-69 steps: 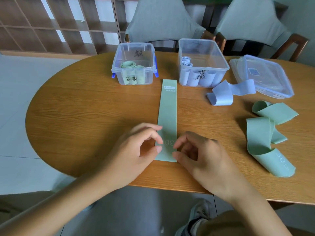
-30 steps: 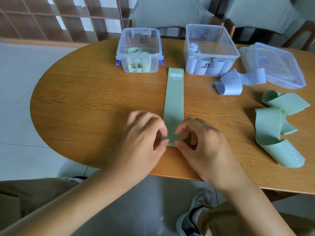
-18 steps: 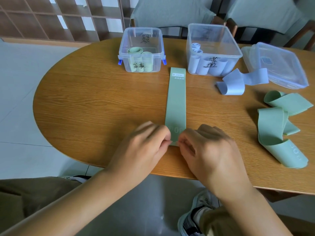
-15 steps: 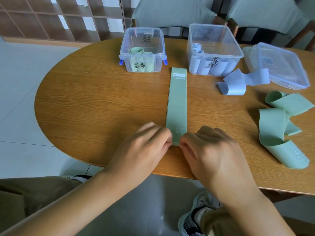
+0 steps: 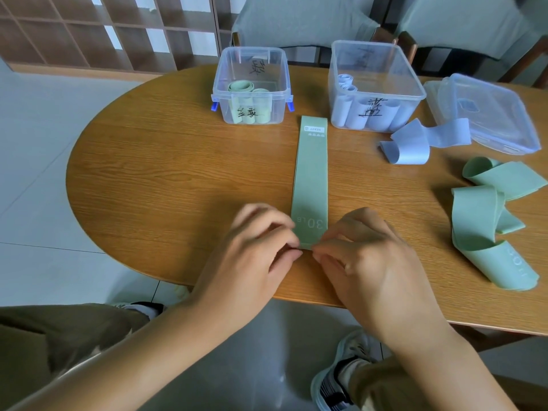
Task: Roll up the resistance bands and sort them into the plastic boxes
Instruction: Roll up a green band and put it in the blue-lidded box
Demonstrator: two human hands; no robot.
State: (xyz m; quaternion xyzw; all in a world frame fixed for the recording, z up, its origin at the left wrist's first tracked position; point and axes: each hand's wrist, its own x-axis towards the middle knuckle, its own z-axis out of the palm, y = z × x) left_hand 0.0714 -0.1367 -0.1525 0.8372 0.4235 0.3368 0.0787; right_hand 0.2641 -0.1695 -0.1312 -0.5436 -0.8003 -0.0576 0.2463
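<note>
A flat green resistance band point(image 5: 311, 176) marked "30 LB" lies lengthwise down the middle of the wooden table point(image 5: 166, 179). My left hand point(image 5: 255, 250) and my right hand point(image 5: 370, 259) pinch its near end between fingertips and thumbs, one at each corner. Behind it stands a clear plastic box point(image 5: 252, 87) with rolled green bands inside, and to its right a second clear box point(image 5: 373, 87) holding rolled blue bands.
A loose blue band point(image 5: 415, 142) lies right of the blue box. Two loose green bands point(image 5: 486, 221) are heaped at the right edge. Clear lids point(image 5: 486, 111) are stacked at the back right. Chairs stand behind the table.
My hands closed in from hovering over the band's near end to pinching its corners. The camera view shifted slightly; the band itself has stayed flat.
</note>
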